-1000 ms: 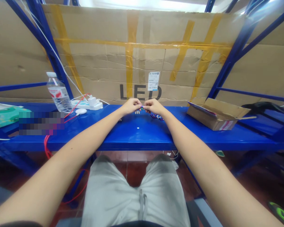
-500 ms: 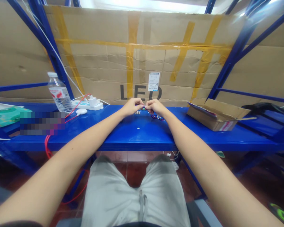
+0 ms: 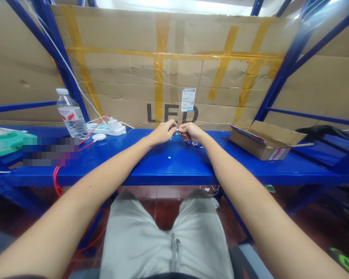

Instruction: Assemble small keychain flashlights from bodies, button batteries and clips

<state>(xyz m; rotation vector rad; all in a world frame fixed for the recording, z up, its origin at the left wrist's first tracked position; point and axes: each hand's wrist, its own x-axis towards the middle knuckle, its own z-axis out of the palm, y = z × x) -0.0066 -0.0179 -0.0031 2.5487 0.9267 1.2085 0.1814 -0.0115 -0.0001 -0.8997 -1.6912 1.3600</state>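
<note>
Over the far part of the blue table (image 3: 165, 170), my left hand (image 3: 163, 132) and my right hand (image 3: 192, 132) meet fingertip to fingertip, both closed in a pinch. A tiny pale piece (image 3: 177, 130) shows between the fingertips, too small to name. Just under it is a small green spot (image 3: 177, 134). Partly behind my right hand lies a bunch of small blue, purple and white pieces (image 3: 194, 144). Small light bits beside my left fingers are mostly hidden by that hand. A white dot (image 3: 169, 157) marks the tabletop nearer to me.
An open cardboard box (image 3: 264, 141) stands on the right. To the left are a water bottle (image 3: 72, 114), a white power strip (image 3: 106, 128) with plugs, red cables (image 3: 56, 180) and a green packet (image 3: 10, 141). A large cardboard sheet (image 3: 128, 85) rises behind the table.
My left hand has turned and lowered slightly, covering most of the small light bits beside it. My right fingers have curled a little more. The pinch stays at the same place.
</note>
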